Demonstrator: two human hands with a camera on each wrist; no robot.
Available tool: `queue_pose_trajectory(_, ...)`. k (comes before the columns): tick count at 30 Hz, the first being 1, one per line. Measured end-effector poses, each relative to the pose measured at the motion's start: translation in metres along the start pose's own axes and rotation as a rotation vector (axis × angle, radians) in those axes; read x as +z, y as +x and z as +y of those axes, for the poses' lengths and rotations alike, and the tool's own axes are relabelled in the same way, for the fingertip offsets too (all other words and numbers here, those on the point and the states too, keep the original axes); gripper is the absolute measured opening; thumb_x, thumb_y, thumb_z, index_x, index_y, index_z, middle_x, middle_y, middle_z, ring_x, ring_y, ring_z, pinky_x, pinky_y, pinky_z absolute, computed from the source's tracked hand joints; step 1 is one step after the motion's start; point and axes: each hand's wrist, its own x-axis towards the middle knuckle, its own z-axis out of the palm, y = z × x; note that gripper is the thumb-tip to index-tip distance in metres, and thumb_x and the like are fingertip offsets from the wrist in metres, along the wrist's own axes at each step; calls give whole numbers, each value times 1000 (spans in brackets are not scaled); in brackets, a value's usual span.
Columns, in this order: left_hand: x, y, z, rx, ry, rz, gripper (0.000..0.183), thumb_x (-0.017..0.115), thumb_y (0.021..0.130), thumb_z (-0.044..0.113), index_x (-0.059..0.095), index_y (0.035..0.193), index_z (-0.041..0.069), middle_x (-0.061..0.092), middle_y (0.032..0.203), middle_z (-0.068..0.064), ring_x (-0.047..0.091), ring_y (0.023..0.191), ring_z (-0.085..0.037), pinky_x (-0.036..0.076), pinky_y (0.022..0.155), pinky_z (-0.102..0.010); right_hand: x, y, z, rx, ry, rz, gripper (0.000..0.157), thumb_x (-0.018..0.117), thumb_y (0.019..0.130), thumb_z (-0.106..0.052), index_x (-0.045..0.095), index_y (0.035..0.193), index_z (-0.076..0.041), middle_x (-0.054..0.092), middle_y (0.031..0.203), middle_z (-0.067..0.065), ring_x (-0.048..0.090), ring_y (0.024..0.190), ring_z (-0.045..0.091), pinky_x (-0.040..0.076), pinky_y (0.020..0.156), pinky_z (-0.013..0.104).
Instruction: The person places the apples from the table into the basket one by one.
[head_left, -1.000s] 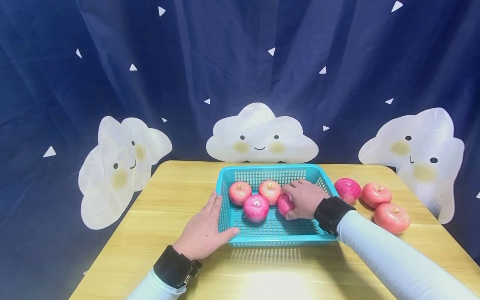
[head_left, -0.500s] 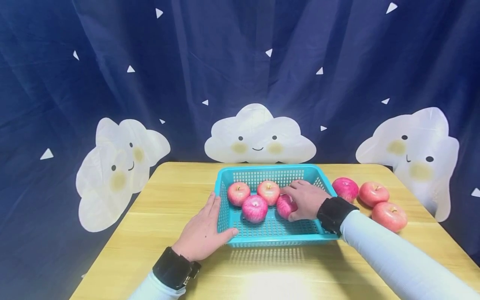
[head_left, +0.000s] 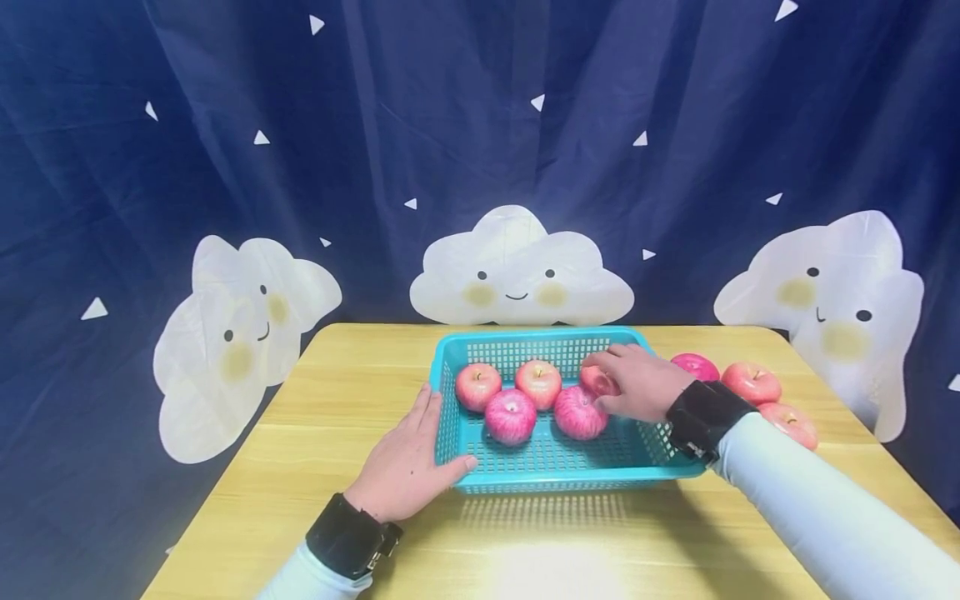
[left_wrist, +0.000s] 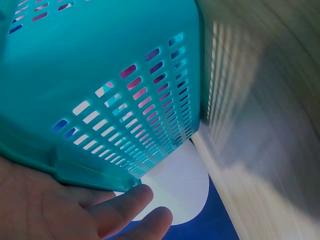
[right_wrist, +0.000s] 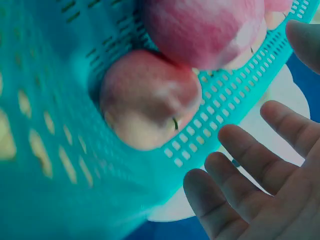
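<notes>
A turquoise plastic basket holds several apples in its back half. My left hand rests at the basket's left side, fingers straight along the wall and thumb over the front rim. Inside, over the right part, is my right hand, partly covering a pale red apple at the back. In the right wrist view, fingers are spread and stand apart from that apple. A darker pink apple sits just in front of it. Two pale apples and another pink apple lie further left.
Outside the basket, on the right of the wooden table, lie a dark pink apple and two pale apples, partly hidden by the right wrist. A dark blue curtain with white clouds hangs behind the table.
My right hand has let go of the pink apple and shifted right and slightly back. The pale apple behind it has come into view. My left hand stays in place.
</notes>
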Motion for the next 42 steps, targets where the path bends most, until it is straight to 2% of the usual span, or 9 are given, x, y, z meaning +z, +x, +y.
queue_pose_trajectory(3,0,0,0,2,-4,-2,104,38,80,81,21,149,5,13,155,-13,23,134,-22,41,99,-49,-10,-4,5,16,4,1,50,72,78,-34,59,122,-17,57,101,6,50,87,20,49,71,40)
queue_pose_trajectory(8,-1,0,1,-5,-13,-9,104,39,80,80,20,150,6,12,156,-12,24,134,-23,41,99,-50,-21,-19,25,68,-23,3,51,69,81,-34,57,125,-13,58,117,12,54,102,26,49,85,50)
queue_pose_trajectory(13,-1,0,0,-13,-17,-12,104,40,80,80,20,150,6,12,156,-11,27,132,-24,42,98,-50,-18,-40,50,133,-17,-21,54,72,80,-33,57,125,-8,60,108,13,55,93,26,49,81,51)
queue_pose_trajectory(17,-1,0,0,-14,-15,-16,104,39,80,80,19,150,6,11,156,-11,26,133,-24,41,98,-50,-12,-57,69,197,-4,-30,56,68,83,-48,59,122,-9,61,104,12,56,90,26,51,76,54)
queue_pose_trajectory(20,-1,0,1,-15,-15,-23,104,38,79,81,19,150,6,11,156,-11,24,134,-23,40,99,-50,-8,-70,80,247,18,-39,59,63,86,-53,56,126,-10,60,101,13,56,86,26,51,74,54)
queue_pose_trajectory(25,-1,0,1,-19,-11,-29,105,38,79,81,18,150,6,11,156,-11,21,135,-21,40,100,-50,-10,-89,93,289,-11,-50,64,67,84,-44,52,129,-2,60,99,16,56,84,29,50,75,57)
queue_pose_trajectory(32,-2,1,2,-15,-10,-22,104,39,80,80,18,150,6,11,156,-11,21,135,-21,40,100,-49,-7,-121,112,348,-81,-21,51,71,78,-33,59,116,-3,57,96,21,56,83,37,50,69,58)
queue_pose_trajectory(38,-3,1,3,-14,-12,-17,104,41,80,79,19,150,5,12,156,-13,23,134,-22,40,99,-50,4,-145,124,432,-107,-9,54,72,76,-40,58,112,-2,54,87,23,54,68,34,49,55,52)
queue_pose_trajectory(42,-2,0,2,-16,-11,-20,104,40,80,79,19,150,5,12,156,-13,23,134,-22,41,99,-49,11,-152,128,455,-96,-25,58,72,76,-42,54,114,-2,52,82,22,51,61,32,47,53,49)
